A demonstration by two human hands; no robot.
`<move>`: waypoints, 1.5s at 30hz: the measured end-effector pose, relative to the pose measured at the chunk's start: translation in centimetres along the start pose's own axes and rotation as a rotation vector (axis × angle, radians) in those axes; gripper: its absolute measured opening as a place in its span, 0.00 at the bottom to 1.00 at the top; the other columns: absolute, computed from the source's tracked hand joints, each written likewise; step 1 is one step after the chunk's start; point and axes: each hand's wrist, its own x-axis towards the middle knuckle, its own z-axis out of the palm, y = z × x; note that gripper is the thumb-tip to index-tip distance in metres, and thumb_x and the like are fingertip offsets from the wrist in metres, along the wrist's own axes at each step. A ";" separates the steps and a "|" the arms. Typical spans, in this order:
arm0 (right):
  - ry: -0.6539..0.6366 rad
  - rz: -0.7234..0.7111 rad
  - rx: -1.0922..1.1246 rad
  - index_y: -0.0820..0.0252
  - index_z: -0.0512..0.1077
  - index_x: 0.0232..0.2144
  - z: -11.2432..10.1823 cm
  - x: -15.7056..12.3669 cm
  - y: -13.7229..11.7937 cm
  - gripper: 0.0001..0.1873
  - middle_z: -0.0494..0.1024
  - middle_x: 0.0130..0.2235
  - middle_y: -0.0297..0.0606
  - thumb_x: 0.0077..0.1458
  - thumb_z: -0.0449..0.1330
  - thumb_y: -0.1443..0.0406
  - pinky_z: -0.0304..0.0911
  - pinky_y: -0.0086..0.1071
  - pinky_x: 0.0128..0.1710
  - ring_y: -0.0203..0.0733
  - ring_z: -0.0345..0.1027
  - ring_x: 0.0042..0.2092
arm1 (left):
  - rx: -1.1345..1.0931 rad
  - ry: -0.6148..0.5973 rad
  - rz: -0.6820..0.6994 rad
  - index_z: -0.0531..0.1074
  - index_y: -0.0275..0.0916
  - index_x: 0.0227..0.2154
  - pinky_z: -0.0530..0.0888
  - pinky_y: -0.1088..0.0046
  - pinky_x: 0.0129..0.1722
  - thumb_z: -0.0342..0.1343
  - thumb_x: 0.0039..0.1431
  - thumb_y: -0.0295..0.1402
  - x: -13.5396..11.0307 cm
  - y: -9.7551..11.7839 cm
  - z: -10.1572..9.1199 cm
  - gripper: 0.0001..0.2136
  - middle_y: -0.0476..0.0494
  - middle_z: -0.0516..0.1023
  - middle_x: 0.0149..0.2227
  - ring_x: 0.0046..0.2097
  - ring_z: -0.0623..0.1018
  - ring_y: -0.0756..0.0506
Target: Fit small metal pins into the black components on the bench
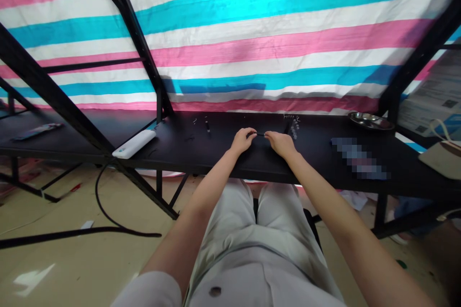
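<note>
Okay, I see left hand (243, 140) and right hand (281, 143) both pinching one thin black piece (260, 134), fingers curled tight, over the black table (216, 148).

Across the upper frame, a tarpaulin (252, 33) is striped in pink, cyan and white. The table (216, 151), the frame bars (46, 91) and a small piece (260, 134) at centre are coloured black. At centre left, a white power bank (134, 144) is tipped with cyan. Pale grey trousers (252, 230) are seen at the bottom.
</note>
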 end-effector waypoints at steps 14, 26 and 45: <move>0.000 -0.018 0.043 0.55 0.70 0.46 -0.2 0.1 -0.4 0.19 0.76 0.46 0.40 0.63 0.43 0.59 0.57 0.28 0.32 0.40 0.70 0.40 | 0.051 -0.037 -0.043 0.70 0.39 0.29 0.67 0.73 0.40 0.47 0.61 0.30 0.2 0.5 0.0 0.08 0.48 0.74 0.30 0.35 0.71 0.48; 0.029 -0.029 0.028 0.54 0.70 0.47 -0.2 0.0 -0.3 0.20 0.76 0.45 0.39 0.63 0.43 0.58 0.57 0.29 0.32 0.40 0.71 0.40 | 0.067 -0.057 -0.074 0.66 0.38 0.24 0.67 0.72 0.39 0.42 0.64 0.33 0.3 -0.1 0.4 0.14 0.47 0.74 0.28 0.34 0.71 0.48; 0.058 0.004 0.052 0.55 0.71 0.46 -0.2 -0.2 0.1 0.19 0.76 0.43 0.40 0.62 0.44 0.59 0.58 0.28 0.32 0.39 0.70 0.39 | 0.070 0.002 -0.118 0.68 0.38 0.23 0.68 0.71 0.39 0.38 0.65 0.37 0.2 -0.2 0.2 0.19 0.46 0.72 0.26 0.33 0.71 0.48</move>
